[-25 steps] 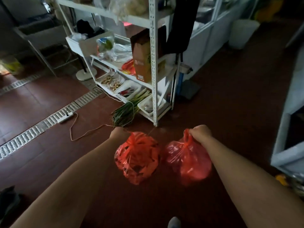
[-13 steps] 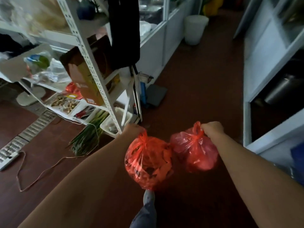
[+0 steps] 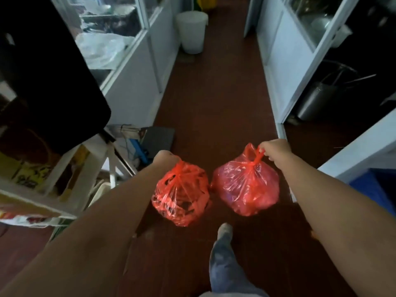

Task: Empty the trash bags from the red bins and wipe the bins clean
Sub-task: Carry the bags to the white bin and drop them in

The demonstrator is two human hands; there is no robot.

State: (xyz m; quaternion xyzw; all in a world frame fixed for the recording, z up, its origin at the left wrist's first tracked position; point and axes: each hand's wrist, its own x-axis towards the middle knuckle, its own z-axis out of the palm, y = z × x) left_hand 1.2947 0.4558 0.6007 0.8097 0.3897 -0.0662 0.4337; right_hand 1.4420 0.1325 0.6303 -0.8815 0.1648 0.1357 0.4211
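Turning away from the metal shelf rack (image 3: 64,166), which filled the view a second ago and now sits only at our left edge, we face down a narrow passage between white glazed partitions (image 3: 135,93). Both bags have come with us. Our left hand (image 3: 165,158) grips the knotted neck of the left trash bag (image 3: 181,196), which shows dark scraps through the film, and our right hand (image 3: 275,152) holds the tied handles of the right trash bag (image 3: 246,185). Its fingers are curled tight round the plastic. On the left we see only the back of the fist, so we cannot tell how each finger lies. The bags hang clear of the dark red floor (image 3: 214,103), just beside each other. Our foot (image 3: 224,230) has swung forward under them, so we judge we are walking. A white bucket (image 3: 191,31) stands at the far end and may be where the bags go, though the dim light leaves that unsure. No red bins are in view; we judge the bags are on their way out and the wiping is not yet begun
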